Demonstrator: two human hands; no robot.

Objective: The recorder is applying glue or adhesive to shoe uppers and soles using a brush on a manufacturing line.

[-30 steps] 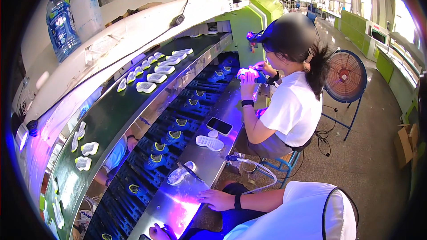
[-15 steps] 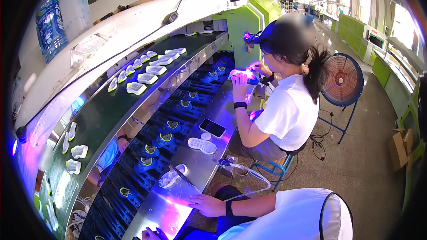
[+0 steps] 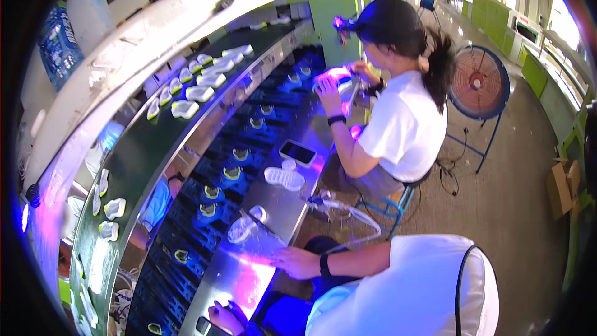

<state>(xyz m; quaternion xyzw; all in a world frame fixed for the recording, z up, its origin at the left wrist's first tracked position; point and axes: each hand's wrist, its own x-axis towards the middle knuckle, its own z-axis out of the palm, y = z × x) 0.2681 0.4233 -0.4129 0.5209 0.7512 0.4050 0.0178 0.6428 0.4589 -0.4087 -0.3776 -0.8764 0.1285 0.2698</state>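
Note:
Neither of my own hands is in view. A seated co-worker in a white shirt (image 3: pixel 404 286) is right below me, with one hand (image 3: pixel 295 263) flat on the shiny metal bench (image 3: pixel 273 208) and the other hand (image 3: pixel 227 317) low at the bench's near end. A clear plastic bottle (image 3: pixel 242 227) lies on the bench just beyond that flat hand. Farther along lie a white shoe sole (image 3: pixel 284 178) and a phone (image 3: pixel 297 152). A second seated co-worker (image 3: pixel 404 124) holds a sole (image 3: pixel 333 78) in both hands under violet light.
A curved two-level conveyor runs along the left. Its upper belt (image 3: pixel 143 155) carries several white soles (image 3: pixel 186 109), and its lower belt carries blue trays with yellow-green pieces (image 3: pixel 233 171). A water bottle (image 3: pixel 59 37) stands on top. A floor fan (image 3: pixel 479 84) and a cardboard box (image 3: pixel 559 186) are at the right.
My view has swung slightly, so the bench and both co-workers sit a little lower and nearer. The near co-worker's hand stays on the bench; the far one keeps handling the sole.

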